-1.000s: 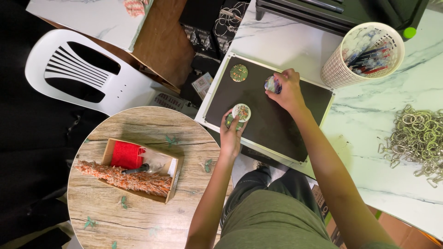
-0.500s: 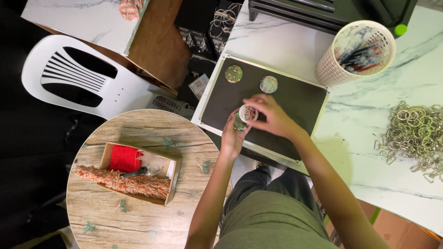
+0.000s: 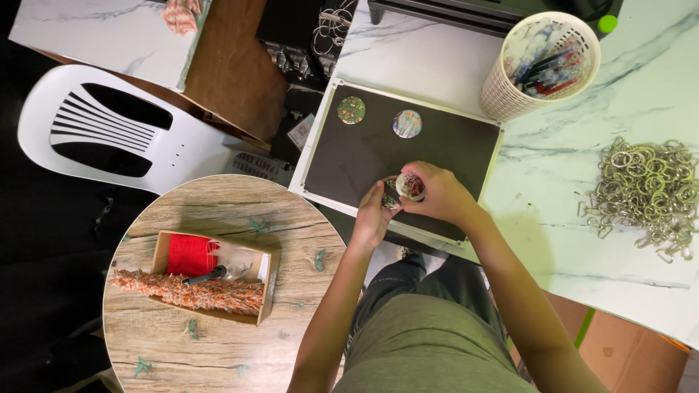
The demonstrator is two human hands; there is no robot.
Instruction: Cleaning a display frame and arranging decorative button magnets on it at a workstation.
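**Both hands on one round badge at the board's near edge**

White marble-look table [image 3: 582, 240] carries a dark rectangular board with white frame [image 3: 364, 156]. Pile of metal key rings [image 3: 644, 193] to the right, white mesh pen cup [image 3: 542, 65] at the back. Two round patterned badges [image 3: 351, 110] lie flat on the board. Left hand [image 3: 375, 215] and right hand [image 3: 437, 193] together pinch a third small round badge [image 3: 410, 185] over the board's near edge.

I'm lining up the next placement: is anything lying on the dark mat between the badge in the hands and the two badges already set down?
Nothing visible does. The left hand and right hand hold a round badge over the dark mat. The stretch up to the green badge and the pale badge is bare.
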